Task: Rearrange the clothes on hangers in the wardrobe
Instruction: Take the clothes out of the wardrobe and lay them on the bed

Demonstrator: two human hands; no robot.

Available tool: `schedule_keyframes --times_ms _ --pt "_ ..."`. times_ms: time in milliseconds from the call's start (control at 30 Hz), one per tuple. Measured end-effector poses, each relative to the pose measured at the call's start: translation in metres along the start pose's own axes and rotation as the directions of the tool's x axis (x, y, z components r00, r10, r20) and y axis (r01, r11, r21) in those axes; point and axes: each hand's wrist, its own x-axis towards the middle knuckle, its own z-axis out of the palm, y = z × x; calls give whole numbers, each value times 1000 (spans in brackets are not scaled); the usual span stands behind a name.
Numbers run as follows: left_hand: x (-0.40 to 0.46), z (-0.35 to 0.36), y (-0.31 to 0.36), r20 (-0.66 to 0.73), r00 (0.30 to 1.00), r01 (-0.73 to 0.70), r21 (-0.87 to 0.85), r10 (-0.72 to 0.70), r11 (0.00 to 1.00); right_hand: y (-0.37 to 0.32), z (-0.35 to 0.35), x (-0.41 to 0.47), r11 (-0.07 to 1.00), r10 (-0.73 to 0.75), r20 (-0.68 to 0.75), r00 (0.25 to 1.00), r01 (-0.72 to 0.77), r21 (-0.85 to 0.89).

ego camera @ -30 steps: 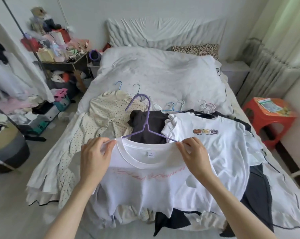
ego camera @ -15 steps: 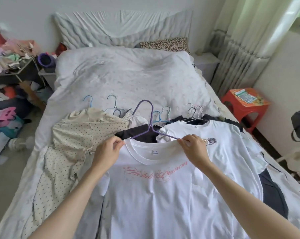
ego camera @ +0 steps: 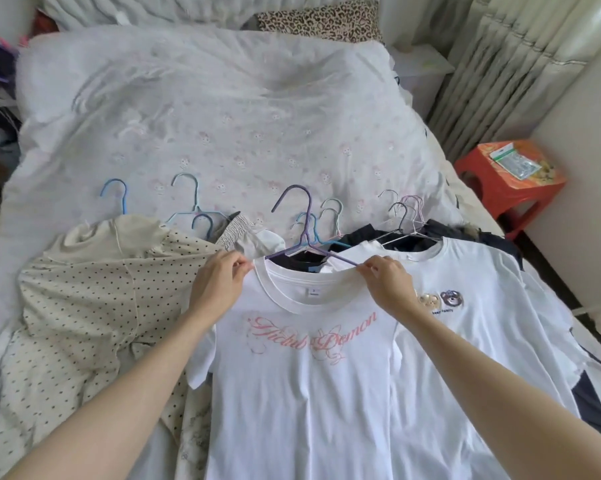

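We pinch the shoulders of a white T-shirt with pink script (ego camera: 313,375), the left hand (ego camera: 216,289) gripping the left shoulder seam and the right hand (ego camera: 389,289) the right, each beside an arm of the purple hanger (ego camera: 306,237) threaded through the neck, probably to square the shirt on it. The shirt lies flat at the near edge of a bed with a white quilt (ego camera: 223,116), overlapping a cream polka-dot garment (ego camera: 84,306) and a white bear-print T-shirt (ego camera: 465,306), other hanger hooks fanned behind. An orange plastic stool (ego camera: 510,188) stands right, by pale curtains (ego camera: 500,64).
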Motion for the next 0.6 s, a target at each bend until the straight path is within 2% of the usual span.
schedule_keyframes --times_ms 200,400,500,600 --pt "61 49 -35 12 1000 26 113 -28 993 9 54 73 998 63 69 996 -61 -21" --pt "82 98 -75 64 996 46 285 -67 957 22 106 97 986 154 101 983 -146 -84" --pt "79 111 -77 52 996 55 353 -78 934 28 119 86 989 127 4 992 -126 -81" --pt "51 117 -69 -12 999 -29 373 37 927 30 127 50 998 -30 -145 989 22 -55"
